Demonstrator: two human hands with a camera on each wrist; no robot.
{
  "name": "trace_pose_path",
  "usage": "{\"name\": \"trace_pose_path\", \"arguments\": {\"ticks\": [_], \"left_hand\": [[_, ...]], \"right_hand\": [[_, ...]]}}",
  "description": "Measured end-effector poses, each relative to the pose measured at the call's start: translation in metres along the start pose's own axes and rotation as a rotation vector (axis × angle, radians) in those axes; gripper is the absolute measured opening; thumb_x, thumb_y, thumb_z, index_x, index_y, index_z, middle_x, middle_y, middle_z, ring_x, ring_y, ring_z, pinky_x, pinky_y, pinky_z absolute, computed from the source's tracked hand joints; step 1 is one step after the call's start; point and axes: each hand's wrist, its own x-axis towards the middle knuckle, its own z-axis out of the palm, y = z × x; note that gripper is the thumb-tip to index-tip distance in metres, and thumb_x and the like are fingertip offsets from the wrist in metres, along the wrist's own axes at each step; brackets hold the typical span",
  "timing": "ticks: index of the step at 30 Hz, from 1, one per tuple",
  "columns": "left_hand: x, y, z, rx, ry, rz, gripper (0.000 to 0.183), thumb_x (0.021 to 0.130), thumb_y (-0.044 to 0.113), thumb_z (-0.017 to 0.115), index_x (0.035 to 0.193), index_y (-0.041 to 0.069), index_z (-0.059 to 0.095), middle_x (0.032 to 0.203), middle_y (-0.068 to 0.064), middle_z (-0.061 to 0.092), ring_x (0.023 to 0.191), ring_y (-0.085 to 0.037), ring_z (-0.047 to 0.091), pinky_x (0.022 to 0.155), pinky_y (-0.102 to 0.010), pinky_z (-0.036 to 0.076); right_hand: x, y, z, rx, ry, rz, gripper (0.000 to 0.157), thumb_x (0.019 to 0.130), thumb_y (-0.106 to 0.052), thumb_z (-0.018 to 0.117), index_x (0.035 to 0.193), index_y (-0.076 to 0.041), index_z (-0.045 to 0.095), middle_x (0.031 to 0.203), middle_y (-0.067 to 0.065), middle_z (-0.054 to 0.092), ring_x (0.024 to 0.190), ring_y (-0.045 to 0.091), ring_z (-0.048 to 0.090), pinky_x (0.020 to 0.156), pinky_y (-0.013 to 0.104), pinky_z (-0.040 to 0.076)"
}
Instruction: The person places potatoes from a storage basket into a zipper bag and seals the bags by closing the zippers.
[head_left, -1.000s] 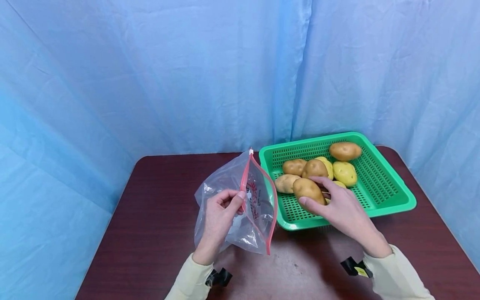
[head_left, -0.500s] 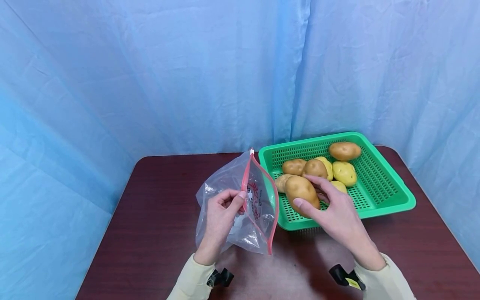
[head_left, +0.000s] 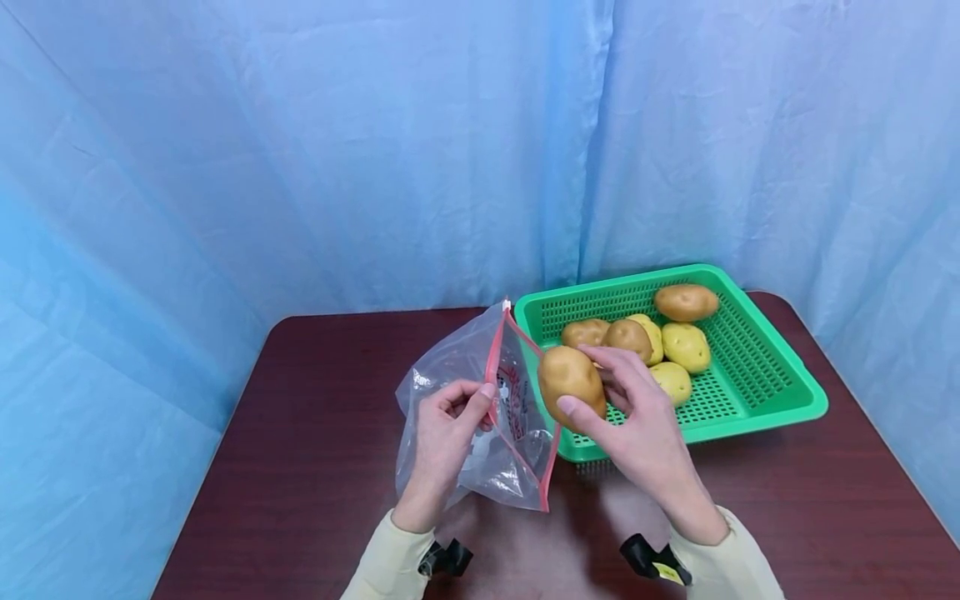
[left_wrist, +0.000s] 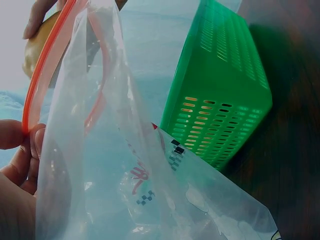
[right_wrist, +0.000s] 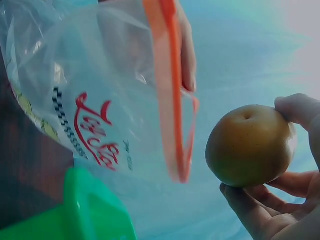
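My left hand (head_left: 444,437) pinches the red-edged mouth of a clear zip bag (head_left: 427,375) between thumb and fingers. The bag's mouth gapes toward the right, and red lettering shows on its side. In my right hand (head_left: 637,425) is a brown potato (head_left: 572,385), gripped between the thumb and fingers. In the head view this potato overlaps the far lip of the bag's mouth. The right wrist view has the potato (right_wrist: 251,146) just outside the red zip strip (right_wrist: 169,90). Fingertips of my left hand (right_wrist: 186,55) show behind that strip.
A green plastic basket (head_left: 795,404) stands right of the bag. Several potatoes lie in it, among them a brown one (head_left: 686,302) at the back and a yellow one (head_left: 686,347). Blue curtains (head_left: 420,167) hang behind the dark wooden table (head_left: 300,467).
My right hand has lifted the potato and carried it left from above the basket to the bag's mouth. My left hand keeps its pinch on the bag, shifting only slightly right.
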Motion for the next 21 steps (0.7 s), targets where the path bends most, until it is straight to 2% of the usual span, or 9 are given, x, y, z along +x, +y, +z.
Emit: {"name": "trace_pose_path", "arguments": {"ticks": [4,9,11,16,18,21], "left_hand": [[0.001,-0.002,0.001,-0.021,0.000,0.002,0.019,0.098,0.010,0.070,0.094,-0.009,0.072,0.070,-0.002,0.063,0.059,-0.008,0.057,0.053,-0.019,0.044],[0.001,-0.002,0.001,-0.021,0.002,0.003,0.020,0.097,0.010,0.071,0.094,-0.009,0.071,0.069,-0.001,0.062,0.059,-0.008,0.057,0.053,-0.018,0.044],[0.001,-0.002,0.002,-0.027,0.003,0.004,0.020,0.097,0.010,0.071,0.094,-0.010,0.071,0.069,-0.001,0.062,0.059,-0.008,0.057,0.053,-0.019,0.045],[0.001,-0.002,0.002,-0.041,0.002,0.008,0.019,0.098,0.010,0.070,0.094,-0.009,0.071,0.069,0.000,0.062,0.058,-0.008,0.057,0.054,-0.019,0.046],[0.001,-0.002,0.002,-0.042,0.001,0.010,0.018,0.098,0.009,0.070,0.095,-0.008,0.072,0.070,0.000,0.063,0.059,-0.008,0.057,0.054,-0.019,0.047],[0.001,-0.001,0.002,-0.045,0.003,0.014,0.017,0.098,0.010,0.070,0.095,-0.007,0.073,0.070,-0.001,0.063,0.059,-0.008,0.058,0.055,-0.020,0.048]], "right_hand": [[0.001,0.001,0.012,-0.006,0.019,-0.031,0.054,0.089,-0.014,0.083,0.139,-0.011,0.063,0.129,0.000,0.060,0.114,0.011,0.064,0.099,0.018,0.049],[0.002,0.002,0.025,-0.066,0.051,-0.063,0.055,0.087,-0.018,0.085,0.137,-0.012,0.064,0.130,-0.001,0.064,0.115,0.014,0.065,0.099,0.017,0.049],[0.002,0.004,0.029,-0.095,0.060,-0.067,0.056,0.086,-0.021,0.086,0.137,-0.011,0.064,0.131,-0.002,0.065,0.114,0.015,0.066,0.097,0.022,0.051],[0.002,0.008,0.037,-0.183,0.083,-0.069,0.058,0.086,-0.027,0.086,0.137,-0.011,0.063,0.131,0.000,0.067,0.112,0.019,0.069,0.092,0.044,0.056],[0.002,0.010,0.040,-0.214,0.095,-0.081,0.059,0.086,-0.029,0.086,0.136,-0.010,0.061,0.130,0.001,0.068,0.112,0.021,0.070,0.090,0.048,0.056],[0.002,0.013,0.044,-0.267,0.108,-0.119,0.059,0.085,-0.029,0.087,0.133,-0.009,0.060,0.126,0.004,0.069,0.110,0.021,0.070,0.087,0.047,0.057]]}}
